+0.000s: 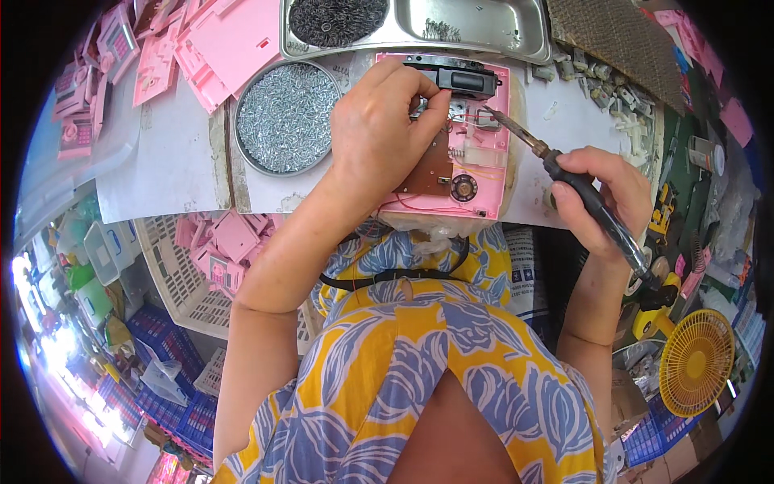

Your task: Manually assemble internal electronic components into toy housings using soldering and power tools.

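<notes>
An opened pink plastic housing (497, 181) lies at the table's near edge, with a brown circuit board (431, 169), thin red wires and a small round black part (464, 188) inside. Across its far end sits a black plastic mechanism (468, 81). Over the housing's left half, my left hand (379, 121) is closed, thumb and fingers pinched beside the black mechanism; what lies between them is hidden. My right hand (605, 194) grips the black handle of a soldering iron (597, 206). Its tip reaches the wires near a small metal motor (488, 119) at the housing's right side.
A round tin (239, 121) full of small silver screws stands left of the housing. Beyond it is a steel tray (540, 36) with dark springs. Pink panels (230, 48) pile up at far left; small motors (601, 97) lie right. A white basket (173, 274) and yellow fan (697, 363) stand lower.
</notes>
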`<state>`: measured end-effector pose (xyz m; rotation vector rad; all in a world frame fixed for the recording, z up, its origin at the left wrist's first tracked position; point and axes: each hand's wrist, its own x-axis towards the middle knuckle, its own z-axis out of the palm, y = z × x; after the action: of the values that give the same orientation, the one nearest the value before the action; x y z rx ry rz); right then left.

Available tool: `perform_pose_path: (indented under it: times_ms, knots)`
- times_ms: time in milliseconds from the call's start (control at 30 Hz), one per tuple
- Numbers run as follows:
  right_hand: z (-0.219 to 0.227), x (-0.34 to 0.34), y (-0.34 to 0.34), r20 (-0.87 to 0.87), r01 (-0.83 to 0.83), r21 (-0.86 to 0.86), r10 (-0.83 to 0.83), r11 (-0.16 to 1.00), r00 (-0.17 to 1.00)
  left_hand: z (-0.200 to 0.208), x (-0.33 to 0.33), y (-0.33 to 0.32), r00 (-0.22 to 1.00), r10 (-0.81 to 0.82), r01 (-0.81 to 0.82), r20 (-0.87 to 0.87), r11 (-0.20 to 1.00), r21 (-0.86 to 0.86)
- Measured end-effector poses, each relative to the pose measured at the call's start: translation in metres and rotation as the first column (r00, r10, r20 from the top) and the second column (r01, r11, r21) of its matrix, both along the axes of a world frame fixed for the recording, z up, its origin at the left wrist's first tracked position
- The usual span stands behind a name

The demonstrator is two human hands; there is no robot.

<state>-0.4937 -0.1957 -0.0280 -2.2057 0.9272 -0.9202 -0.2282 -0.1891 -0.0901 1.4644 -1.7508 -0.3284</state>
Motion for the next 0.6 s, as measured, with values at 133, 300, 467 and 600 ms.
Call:
perform_pose_path:
  times_ms: [133,300,467,600]
  knots:
    - [0.000,-0.008,0.007,0.024,0.051,0.030,-0.051,0.998,0.998,0.001,-0.001,0.000,1.000,-0.003,0.003,-0.017,1.000,0.001]
    - [-0.003,-0.013,0.007,0.064,0.055,0.083,-0.061,0.995,0.996,0.000,0.001,0.001,1.000,0.009,-0.009,-0.013,1.000,-0.016]
    - [0.000,-0.016,0.007,0.075,0.076,0.108,-0.085,0.991,0.994,0.012,0.000,0.004,1.000,-0.014,0.014,0.010,1.000,0.006]
    - [-0.003,-0.025,0.014,0.116,0.128,0.086,-0.137,0.988,0.984,0.034,-0.001,0.026,0.988,-0.145,0.147,-0.051,0.989,0.024]
